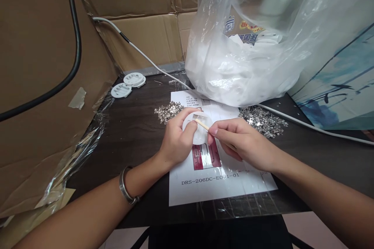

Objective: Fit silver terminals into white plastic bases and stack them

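My left hand [180,137] grips a round white plastic disc [201,136] by its left side, thumb on its face. In my right hand [238,136] a thin pale wooden stick [202,125] is pinched, its tip touching the disc near its upper slots. Both hands are above a printed paper sheet [187,194] on the dark table. Beside my left hand lies a pile of small metal pieces [167,112]. Another heap of shiny metal pieces [264,121] is behind my right hand. What the stick's tip presses on is too small to tell.
Several slotted white discs [121,90] lie at the table's back left. A big clear plastic bag [242,74] full of white parts stands behind the sheet. A white cable [152,62] crosses the table behind my hands. Cardboard walls [146,39] close off the back and left.
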Motion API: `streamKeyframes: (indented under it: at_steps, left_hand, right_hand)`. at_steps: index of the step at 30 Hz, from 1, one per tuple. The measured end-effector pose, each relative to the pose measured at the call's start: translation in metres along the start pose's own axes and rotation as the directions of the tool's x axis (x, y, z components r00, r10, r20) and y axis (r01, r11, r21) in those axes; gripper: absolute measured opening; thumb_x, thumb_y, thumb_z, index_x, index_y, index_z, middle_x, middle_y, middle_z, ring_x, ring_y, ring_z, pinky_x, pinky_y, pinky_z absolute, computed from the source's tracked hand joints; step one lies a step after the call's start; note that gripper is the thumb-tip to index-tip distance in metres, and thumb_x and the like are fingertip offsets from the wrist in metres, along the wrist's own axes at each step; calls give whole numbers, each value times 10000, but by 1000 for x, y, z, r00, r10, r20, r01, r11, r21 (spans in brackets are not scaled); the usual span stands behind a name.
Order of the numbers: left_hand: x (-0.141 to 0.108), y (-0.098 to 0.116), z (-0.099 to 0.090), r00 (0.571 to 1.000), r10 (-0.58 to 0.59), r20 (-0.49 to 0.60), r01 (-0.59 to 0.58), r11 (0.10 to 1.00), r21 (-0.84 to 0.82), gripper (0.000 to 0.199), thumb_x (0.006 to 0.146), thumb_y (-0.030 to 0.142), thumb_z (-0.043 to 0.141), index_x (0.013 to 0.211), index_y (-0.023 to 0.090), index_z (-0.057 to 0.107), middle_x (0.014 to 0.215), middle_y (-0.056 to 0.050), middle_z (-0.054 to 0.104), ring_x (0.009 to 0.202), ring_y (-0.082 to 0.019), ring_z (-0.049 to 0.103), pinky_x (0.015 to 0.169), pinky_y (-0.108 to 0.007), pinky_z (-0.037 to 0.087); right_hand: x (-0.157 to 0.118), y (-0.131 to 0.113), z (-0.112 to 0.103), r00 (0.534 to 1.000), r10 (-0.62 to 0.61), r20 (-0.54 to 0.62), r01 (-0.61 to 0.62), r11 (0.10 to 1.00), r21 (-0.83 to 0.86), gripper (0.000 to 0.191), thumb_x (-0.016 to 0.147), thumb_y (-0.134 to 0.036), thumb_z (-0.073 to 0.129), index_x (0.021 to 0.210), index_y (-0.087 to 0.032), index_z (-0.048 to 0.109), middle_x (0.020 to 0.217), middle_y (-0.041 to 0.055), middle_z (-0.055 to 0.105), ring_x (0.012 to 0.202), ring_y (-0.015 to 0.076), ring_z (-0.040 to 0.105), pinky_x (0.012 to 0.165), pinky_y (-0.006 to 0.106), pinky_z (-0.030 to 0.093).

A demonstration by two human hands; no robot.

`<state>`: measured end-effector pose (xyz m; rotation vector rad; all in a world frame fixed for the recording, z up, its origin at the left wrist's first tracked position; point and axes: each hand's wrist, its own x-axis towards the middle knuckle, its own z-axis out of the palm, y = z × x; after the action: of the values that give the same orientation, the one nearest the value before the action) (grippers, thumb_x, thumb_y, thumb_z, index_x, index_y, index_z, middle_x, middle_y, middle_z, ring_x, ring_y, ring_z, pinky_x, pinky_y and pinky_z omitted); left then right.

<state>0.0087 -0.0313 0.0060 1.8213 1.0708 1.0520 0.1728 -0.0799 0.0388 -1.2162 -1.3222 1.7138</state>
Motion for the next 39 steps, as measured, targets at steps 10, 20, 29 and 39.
streamKeyframes:
  at_steps: [10, 20, 29, 39]
  left_hand:
    - [-2, 0, -1, 1000, -6, 23, 8, 994, -112, 173, 797, 250, 488, 868, 186, 632, 785, -13, 665, 690, -156, 594, 601, -284, 466]
    - [-3, 0, -3, 985, 107, 137, -79, 977, -201, 143, 802, 260, 513, 833, 203, 641, 783, -20, 656, 683, -150, 590, 601, -286, 464]
    - [-4, -1, -3, 986, 73, 147, -40, 975, -218, 177, 829, 325, 520, 810, 192, 635, 732, -21, 639, 631, -140, 573, 558, -273, 455]
    - [-3, -1, -1, 991, -5, 137, 36, 974, -226, 261, 882, 356, 508, 734, 181, 633, 660, -16, 614, 613, -134, 555, 516, -258, 420]
  right_hand:
    - [7, 6, -27, 987, -159, 31, 161, 980, -113, 377, 928, -390, 541, 661, -132, 606, 391, -69, 345, 361, 36, 272, 380, 187, 183]
    - [9, 7, -32, 982, -129, 140, 134, 990, -30, 385, 916, -390, 565, 632, -141, 639, 353, -75, 331, 326, 37, 251, 375, 199, 176]
    - [10, 6, -31, 987, -111, 120, 122, 988, -91, 417, 909, -423, 571, 605, -141, 613, 361, -71, 322, 345, 42, 230, 371, 206, 156]
    - [7, 5, -22, 988, -150, 36, 154, 962, -226, 442, 911, -450, 553, 567, -172, 560, 389, -68, 343, 374, 58, 246, 415, 226, 189]
